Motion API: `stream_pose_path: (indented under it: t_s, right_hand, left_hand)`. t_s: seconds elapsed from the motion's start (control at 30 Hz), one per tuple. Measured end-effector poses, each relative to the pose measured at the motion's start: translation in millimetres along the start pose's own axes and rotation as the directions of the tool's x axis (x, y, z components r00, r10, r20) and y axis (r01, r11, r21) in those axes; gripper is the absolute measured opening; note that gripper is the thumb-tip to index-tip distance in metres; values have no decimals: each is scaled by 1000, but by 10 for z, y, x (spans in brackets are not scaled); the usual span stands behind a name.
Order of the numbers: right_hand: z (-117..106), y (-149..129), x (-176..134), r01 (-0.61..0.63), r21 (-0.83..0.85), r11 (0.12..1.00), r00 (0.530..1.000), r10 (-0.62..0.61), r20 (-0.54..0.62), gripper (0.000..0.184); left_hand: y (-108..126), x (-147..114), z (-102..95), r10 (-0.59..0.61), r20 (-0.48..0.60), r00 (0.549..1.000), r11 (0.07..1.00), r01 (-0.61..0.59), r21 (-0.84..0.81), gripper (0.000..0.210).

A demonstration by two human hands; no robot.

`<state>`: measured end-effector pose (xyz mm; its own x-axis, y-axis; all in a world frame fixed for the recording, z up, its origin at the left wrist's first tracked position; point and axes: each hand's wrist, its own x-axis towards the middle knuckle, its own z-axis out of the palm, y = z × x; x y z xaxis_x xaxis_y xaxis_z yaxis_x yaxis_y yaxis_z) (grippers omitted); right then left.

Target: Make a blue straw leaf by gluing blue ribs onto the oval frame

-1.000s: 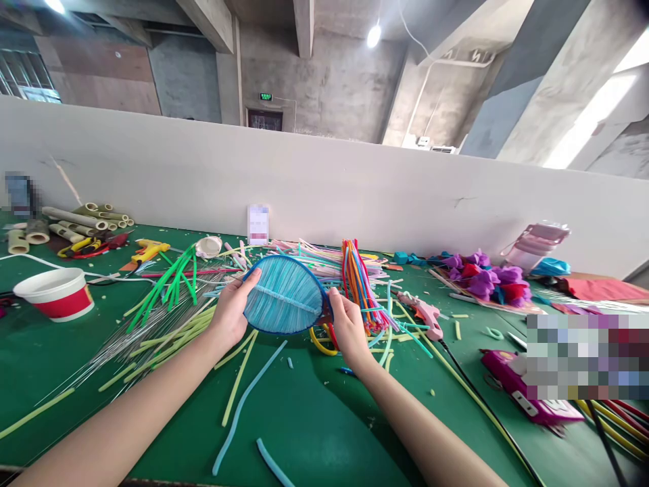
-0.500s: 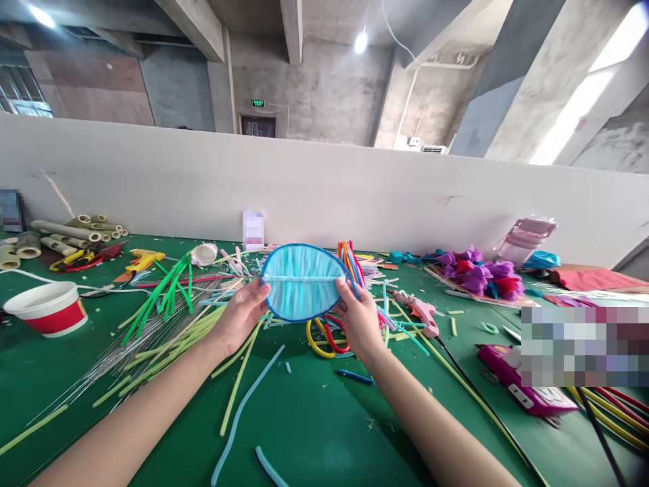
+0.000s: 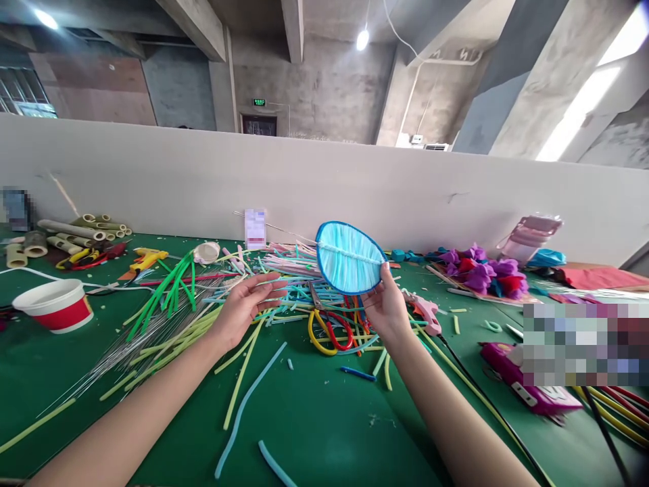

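One blue leaf-shaped panel [image 3: 349, 267]: now pinched by right hand [image 3: 389, 310] alone; left hand [image 3: 238, 308], newly off it, loosely spread, unoccupied.

Cool light comes from a bulb [image 3: 362, 40] at twelve o'clock, a ceiling lamp [image 3: 46, 19] at ten and an opening [image 3: 581, 111] burnt white at two, leaving a soft shadow on the green tabletop [image 3: 324, 423] toward five. The turquoise leaf-shaped panel [image 3: 349, 264] looks crisp; wide-angle distortion stretches the paper cup [image 3: 53, 306] near nine, and a patch [image 3: 583, 345] near four is pixelated.
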<state>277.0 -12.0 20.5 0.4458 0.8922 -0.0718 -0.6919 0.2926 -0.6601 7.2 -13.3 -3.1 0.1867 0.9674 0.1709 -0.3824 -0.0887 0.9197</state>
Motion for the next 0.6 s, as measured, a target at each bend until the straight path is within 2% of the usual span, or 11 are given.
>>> stream_pose_path:
  t_s: [0.13,0.23,0.43,0.5,0.6]
  right_hand:
    - [0,-51,28,-30,19,999,999,30,-20,18]
    - [2,-57,35,-44,-6,999,999,44,-9,21]
    - [-47,11,67,-99,-188,977,994,104,15,42]
    - [-83,54,64,-101,-277,956,994,110,18,44]
    - [-116,150,26,-84,-408,909,988,130,87,41]
  left_hand:
    - [38,-61,63,-12,90,996,1000,11,20,39]
    - [14,-76,73,10,114,993,994,-22,105,39]
    - [-44,-64,52,78,136,988,972,-106,211,28]
    - [-20,-69,59,49,160,986,979,-79,189,30]
    - [11,-84,80,-64,224,973,997,55,48,48]
